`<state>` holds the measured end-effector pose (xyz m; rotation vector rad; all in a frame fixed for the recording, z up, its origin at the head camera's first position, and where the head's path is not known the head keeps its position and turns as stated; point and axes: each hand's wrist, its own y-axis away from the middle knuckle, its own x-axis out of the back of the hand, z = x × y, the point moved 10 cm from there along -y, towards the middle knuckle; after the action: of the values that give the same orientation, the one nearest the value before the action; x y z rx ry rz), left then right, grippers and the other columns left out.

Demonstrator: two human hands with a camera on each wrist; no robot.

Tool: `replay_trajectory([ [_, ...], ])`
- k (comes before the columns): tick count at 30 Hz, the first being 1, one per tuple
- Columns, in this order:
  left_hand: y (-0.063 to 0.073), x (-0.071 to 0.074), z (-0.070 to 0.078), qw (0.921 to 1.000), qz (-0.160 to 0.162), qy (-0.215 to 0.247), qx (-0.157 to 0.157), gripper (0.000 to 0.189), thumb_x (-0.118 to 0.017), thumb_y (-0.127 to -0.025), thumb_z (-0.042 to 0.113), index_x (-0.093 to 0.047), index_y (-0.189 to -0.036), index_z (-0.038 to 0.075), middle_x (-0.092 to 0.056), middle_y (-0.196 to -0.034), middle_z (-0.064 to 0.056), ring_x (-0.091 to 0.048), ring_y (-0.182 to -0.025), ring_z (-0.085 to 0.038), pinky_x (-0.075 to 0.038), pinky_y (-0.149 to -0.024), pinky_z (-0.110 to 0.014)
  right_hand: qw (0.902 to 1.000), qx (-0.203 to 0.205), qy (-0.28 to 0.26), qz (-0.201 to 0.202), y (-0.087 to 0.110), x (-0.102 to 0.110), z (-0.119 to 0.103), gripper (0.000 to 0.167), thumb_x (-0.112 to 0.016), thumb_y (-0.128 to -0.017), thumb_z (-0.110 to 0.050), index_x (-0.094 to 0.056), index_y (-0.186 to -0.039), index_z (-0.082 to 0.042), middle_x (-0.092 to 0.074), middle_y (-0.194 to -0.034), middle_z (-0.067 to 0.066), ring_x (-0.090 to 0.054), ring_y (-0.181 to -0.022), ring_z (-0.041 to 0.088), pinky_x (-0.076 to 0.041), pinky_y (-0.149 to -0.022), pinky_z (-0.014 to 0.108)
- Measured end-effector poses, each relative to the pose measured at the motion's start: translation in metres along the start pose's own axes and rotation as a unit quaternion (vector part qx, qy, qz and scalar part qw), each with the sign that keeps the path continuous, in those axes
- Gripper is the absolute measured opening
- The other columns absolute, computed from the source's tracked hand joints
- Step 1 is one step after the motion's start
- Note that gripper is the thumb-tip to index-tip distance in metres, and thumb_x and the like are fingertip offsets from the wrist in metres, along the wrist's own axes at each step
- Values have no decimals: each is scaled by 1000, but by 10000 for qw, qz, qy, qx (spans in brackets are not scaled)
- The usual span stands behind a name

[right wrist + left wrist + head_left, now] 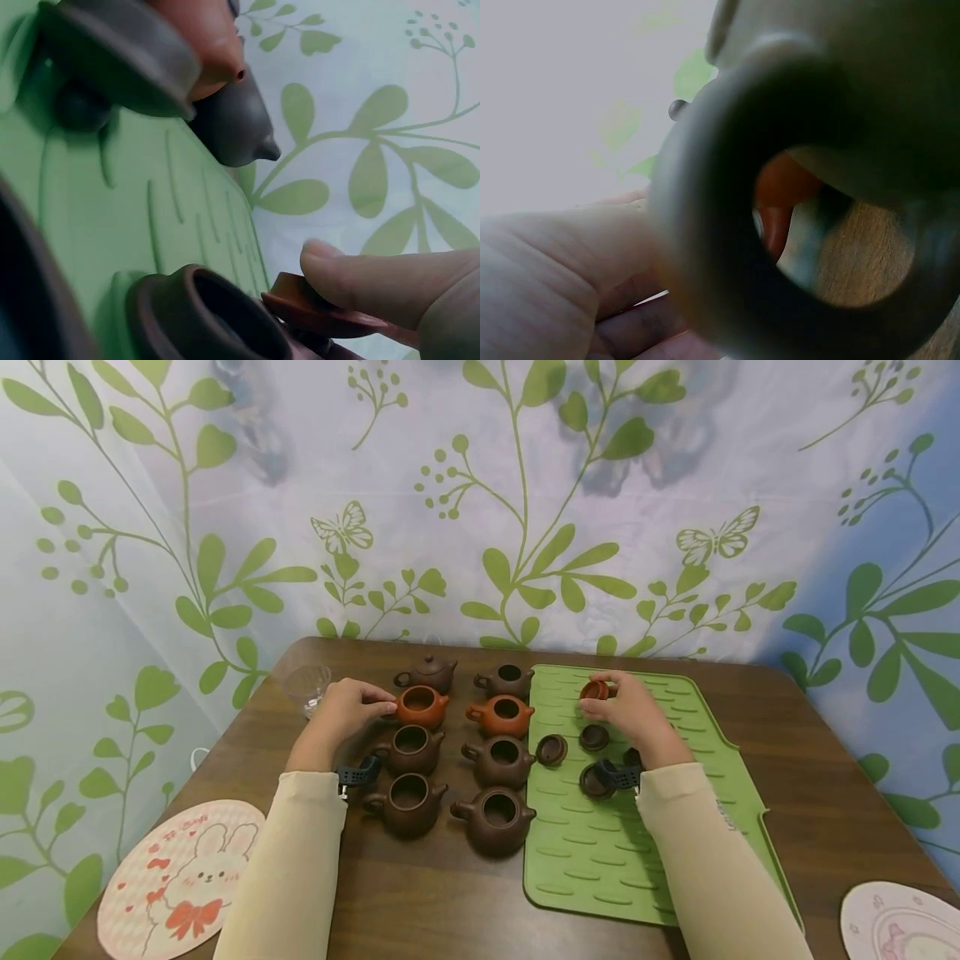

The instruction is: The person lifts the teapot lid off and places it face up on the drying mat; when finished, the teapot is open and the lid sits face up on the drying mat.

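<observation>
Two columns of small clay teapots stand on the table. My left hand (348,710) pinches the handle of an orange-red teapot (422,724) in the left column, its lidless mouth facing up. A dark brown teapot's handle (705,195) fills much of the left wrist view, partly covering that hand. Above the green mat, my right hand (630,710) holds an orange-red teapot lid (593,692) between thumb and fingers. In the right wrist view the thumb presses on this lid (315,307). Beside it lies a dark brown lid (202,315) on the mat.
Several dark lids (552,749) rest on the green mat (570,868). Another orange-red teapot (501,717) stands in the right column, and a lidded brown teapot (429,673) at the back left. A clear glass vessel (306,680) is left; a rabbit placemat (187,877) lies front left.
</observation>
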<state>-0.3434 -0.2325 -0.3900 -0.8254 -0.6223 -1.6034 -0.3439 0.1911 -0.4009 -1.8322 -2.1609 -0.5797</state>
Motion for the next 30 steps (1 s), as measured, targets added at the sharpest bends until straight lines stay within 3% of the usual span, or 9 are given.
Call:
replay_trajectory([
  [3,-1,0,0,10000,9,-9,-7,21,-77,-100,28,-84,-113,12,-76,-113,-10,-67,-113,-35,-52,-98,-56,9977,48,672,81,-2,1,4,61,-73,-103,-17,-47,-156,0,-59,-133,27,-69,-103,35,-55,-95,52],
  [8,-2,1,1,10000,41,-22,-43,20,-77,-100,27,-85,-112,13,-77,-112,-9,-68,-112,-34,-52,-98,-56,9887,164,1478,163,-4,1,5,60,-77,-100,-26,-56,-150,-1,-64,-128,27,-64,-108,40,-50,-95,60],
  [20,0,1,0,10000,11,-53,-52,21,-77,-100,27,-84,-113,12,-77,-112,-10,-67,-113,-35,-51,-99,-56,9842,138,1748,264,-3,-2,6,61,-81,-97,-29,-60,-146,-1,-60,-132,31,-62,-112,46,-51,-93,60],
  [30,1,0,2,10000,4,-66,-24,21,-77,-101,26,-84,-113,11,-76,-113,-10,-67,-114,-35,-51,-100,-57,9842,-125,1763,100,-1,-3,9,60,-70,-104,-36,-57,-150,1,-51,-146,32,-52,-129,50,-47,-101,64],
])
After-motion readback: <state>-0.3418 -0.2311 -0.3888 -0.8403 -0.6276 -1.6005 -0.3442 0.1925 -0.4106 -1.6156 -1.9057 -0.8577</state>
